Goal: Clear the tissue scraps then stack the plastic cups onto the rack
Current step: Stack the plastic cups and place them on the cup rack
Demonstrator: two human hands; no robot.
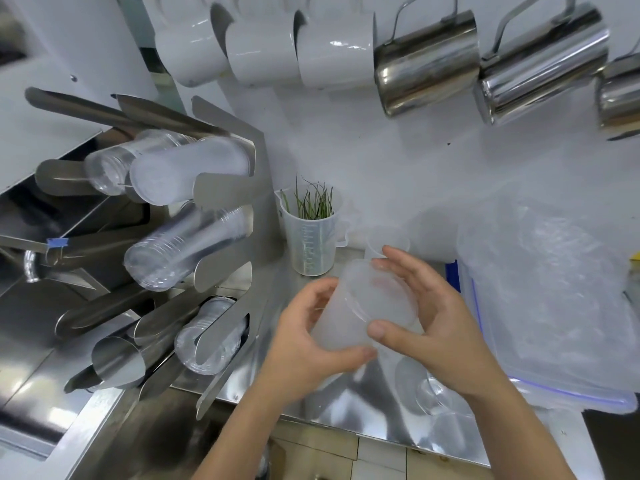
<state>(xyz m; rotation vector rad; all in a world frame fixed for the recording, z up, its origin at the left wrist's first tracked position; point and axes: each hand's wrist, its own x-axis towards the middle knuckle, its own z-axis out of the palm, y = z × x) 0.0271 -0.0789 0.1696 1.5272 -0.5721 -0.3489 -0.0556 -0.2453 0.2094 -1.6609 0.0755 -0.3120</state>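
Both my hands hold frosted plastic cups (360, 306) above the steel counter, near its front edge. My left hand (311, 337) grips the cups' body from the left. My right hand (433, 320) wraps the rim end from the right. Left of them stands the steel cup rack (239, 188), whose slots hold sideways stacks of clear cups (180, 251) and frosted cups (180, 171). Another frosted cup (388, 242) stands on the counter behind my hands. More clear cups (433, 393) lie on the counter under my right wrist. No tissue scraps are in sight.
A measuring jug with green stalks (311, 233) stands beside the rack. A lidded plastic box under a crumpled clear bag (554, 289) fills the right side. White mugs (263, 50) and steel pitchers (426, 60) hang on the wall behind. The counter's front edge (346, 427) runs below my forearms.
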